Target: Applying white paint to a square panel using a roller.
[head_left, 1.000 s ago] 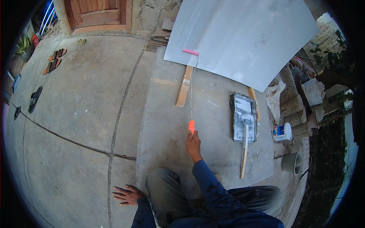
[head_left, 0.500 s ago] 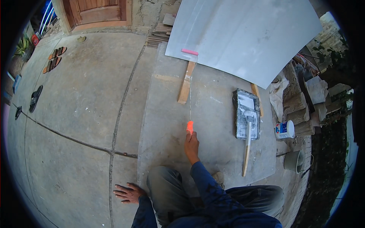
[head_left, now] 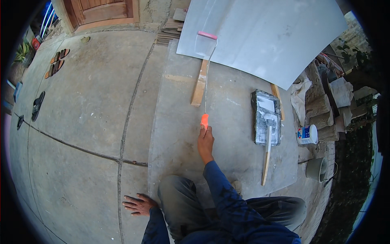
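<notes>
- The pink roller sleeve (head_left: 207, 35) had travelled farther up the pale sheet (head_left: 276, 36): half a second earlier it sat close to the near edge, and now it lay higher, with a slightly different-toned strip between it and that edge.
- The right hand (head_left: 206, 143) had gone forward with it, its fingers curled firmly around the orange handle (head_left: 204, 120), with no gap showing in the grip.
- The left hand (head_left: 140, 204) had not changed: it rested palm down on the concrete floor (head_left: 81, 101), fingers spread, holding nothing, apparently propping the body.
- For the work, this looked like the outward part of a stroke, the sleeve running away from the person near the sheet's left side; most of the surface to the right seemed not yet rolled, though its sheen made that hard to tell.
- The wooden block (head_left: 199, 89) stayed with its far end at the sheet's near edge, just left of the roller's shaft.
- The black paint tray (head_left: 254, 118) still stood to the right, white paint inside and a pale wooden handle (head_left: 266, 162) sticking out toward the person; neither hand was near it.
</notes>
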Demonstrator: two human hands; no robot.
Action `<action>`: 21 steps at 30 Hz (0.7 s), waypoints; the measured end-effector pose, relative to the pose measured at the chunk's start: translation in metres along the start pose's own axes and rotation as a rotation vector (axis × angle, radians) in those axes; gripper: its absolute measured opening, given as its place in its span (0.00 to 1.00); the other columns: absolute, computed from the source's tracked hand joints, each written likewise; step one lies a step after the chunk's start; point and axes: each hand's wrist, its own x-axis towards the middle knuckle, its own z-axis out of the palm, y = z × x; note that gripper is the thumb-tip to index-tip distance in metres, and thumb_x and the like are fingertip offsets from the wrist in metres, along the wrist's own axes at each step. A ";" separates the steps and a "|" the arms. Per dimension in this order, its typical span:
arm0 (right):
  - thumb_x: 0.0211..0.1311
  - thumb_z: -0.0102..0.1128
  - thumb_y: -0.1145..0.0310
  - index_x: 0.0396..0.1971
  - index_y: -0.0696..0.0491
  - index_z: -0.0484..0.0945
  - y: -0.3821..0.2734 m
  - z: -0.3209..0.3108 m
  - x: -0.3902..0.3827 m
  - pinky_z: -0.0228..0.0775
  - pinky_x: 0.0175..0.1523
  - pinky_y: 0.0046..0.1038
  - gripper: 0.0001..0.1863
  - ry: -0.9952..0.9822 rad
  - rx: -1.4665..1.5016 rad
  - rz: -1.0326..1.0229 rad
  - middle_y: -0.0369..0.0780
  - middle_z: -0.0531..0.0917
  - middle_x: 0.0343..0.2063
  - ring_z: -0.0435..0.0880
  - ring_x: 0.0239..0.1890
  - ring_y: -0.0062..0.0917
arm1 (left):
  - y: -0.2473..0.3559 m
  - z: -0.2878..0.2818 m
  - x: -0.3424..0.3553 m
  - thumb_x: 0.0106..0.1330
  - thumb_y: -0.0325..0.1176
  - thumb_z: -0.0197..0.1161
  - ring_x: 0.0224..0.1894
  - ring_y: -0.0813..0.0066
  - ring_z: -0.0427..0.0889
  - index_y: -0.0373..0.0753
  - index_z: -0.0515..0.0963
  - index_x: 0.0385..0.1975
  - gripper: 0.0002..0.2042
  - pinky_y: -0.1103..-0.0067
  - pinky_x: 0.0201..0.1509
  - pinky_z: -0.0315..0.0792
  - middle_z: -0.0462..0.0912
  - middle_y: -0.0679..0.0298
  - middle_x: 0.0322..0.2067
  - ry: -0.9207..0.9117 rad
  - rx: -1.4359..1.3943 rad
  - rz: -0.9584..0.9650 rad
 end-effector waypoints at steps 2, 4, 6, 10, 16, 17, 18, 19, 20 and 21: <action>0.75 0.45 0.56 0.42 0.58 0.69 -0.012 -0.007 0.016 0.67 0.40 0.53 0.18 0.018 0.009 0.017 0.59 0.81 0.30 0.79 0.36 0.59 | 0.003 0.002 -0.003 0.74 0.63 0.27 0.77 0.53 0.45 0.53 0.48 0.76 0.34 0.44 0.72 0.43 0.45 0.55 0.76 -0.007 -0.006 0.018; 0.75 0.45 0.56 0.41 0.58 0.69 -0.024 -0.010 0.031 0.66 0.40 0.52 0.18 0.030 0.023 0.022 0.58 0.81 0.30 0.79 0.36 0.59 | 0.001 0.003 -0.003 0.74 0.63 0.27 0.77 0.53 0.45 0.53 0.48 0.76 0.34 0.44 0.72 0.43 0.45 0.55 0.76 0.000 -0.007 0.015; 0.76 0.45 0.54 0.36 0.59 0.69 -0.031 -0.011 0.044 0.67 0.33 0.43 0.20 0.081 0.070 -0.030 0.49 0.77 0.21 0.76 0.22 0.42 | 0.000 0.004 -0.003 0.74 0.63 0.27 0.77 0.53 0.45 0.53 0.48 0.76 0.34 0.44 0.72 0.43 0.45 0.55 0.76 -0.002 -0.007 0.015; 0.75 0.45 0.55 0.41 0.58 0.69 -0.028 -0.010 0.030 0.67 0.40 0.52 0.19 0.042 0.026 -0.026 0.57 0.81 0.29 0.79 0.36 0.59 | -0.003 0.006 -0.002 0.74 0.63 0.28 0.77 0.53 0.45 0.54 0.47 0.76 0.34 0.44 0.73 0.42 0.45 0.55 0.76 0.001 0.003 0.001; 0.75 0.45 0.54 0.40 0.58 0.69 0.023 -0.006 -0.012 0.67 0.40 0.52 0.19 -0.005 -0.064 0.009 0.58 0.81 0.29 0.79 0.36 0.59 | 0.004 0.007 -0.004 0.74 0.62 0.29 0.77 0.53 0.45 0.54 0.47 0.76 0.34 0.44 0.72 0.43 0.44 0.55 0.76 -0.005 -0.008 0.017; 0.75 0.45 0.54 0.40 0.58 0.69 0.029 -0.006 -0.012 0.67 0.40 0.52 0.19 -0.006 -0.037 0.032 0.58 0.81 0.29 0.79 0.36 0.59 | 0.007 0.007 -0.004 0.74 0.62 0.29 0.77 0.53 0.45 0.54 0.47 0.76 0.34 0.44 0.72 0.43 0.44 0.55 0.76 -0.006 -0.011 0.018; 0.75 0.45 0.54 0.40 0.59 0.69 0.028 -0.002 -0.015 0.67 0.40 0.52 0.19 -0.026 -0.003 0.055 0.58 0.81 0.29 0.79 0.36 0.58 | 0.002 0.006 -0.002 0.74 0.62 0.29 0.77 0.53 0.45 0.54 0.47 0.76 0.34 0.44 0.72 0.43 0.44 0.55 0.76 -0.004 -0.001 0.007; 0.75 0.45 0.54 0.40 0.59 0.69 0.024 0.002 -0.011 0.67 0.40 0.52 0.19 -0.042 0.002 0.053 0.58 0.81 0.29 0.79 0.36 0.58 | -0.001 0.005 0.000 0.74 0.62 0.29 0.77 0.53 0.44 0.53 0.47 0.76 0.34 0.44 0.72 0.43 0.44 0.55 0.76 -0.003 0.008 -0.004; 0.75 0.45 0.55 0.39 0.59 0.70 0.014 -0.004 0.001 0.67 0.38 0.48 0.19 0.021 -0.006 -0.004 0.56 0.79 0.26 0.79 0.32 0.54 | 0.001 0.005 -0.002 0.74 0.62 0.29 0.77 0.53 0.44 0.53 0.47 0.76 0.34 0.44 0.72 0.43 0.44 0.55 0.76 -0.012 0.007 0.009; 0.75 0.45 0.55 0.38 0.59 0.70 0.004 -0.011 0.013 0.67 0.35 0.45 0.19 0.084 -0.016 -0.062 0.53 0.78 0.23 0.79 0.28 0.50 | 0.003 0.005 -0.003 0.74 0.62 0.29 0.77 0.53 0.44 0.53 0.47 0.76 0.34 0.44 0.73 0.42 0.44 0.55 0.76 -0.019 -0.005 0.023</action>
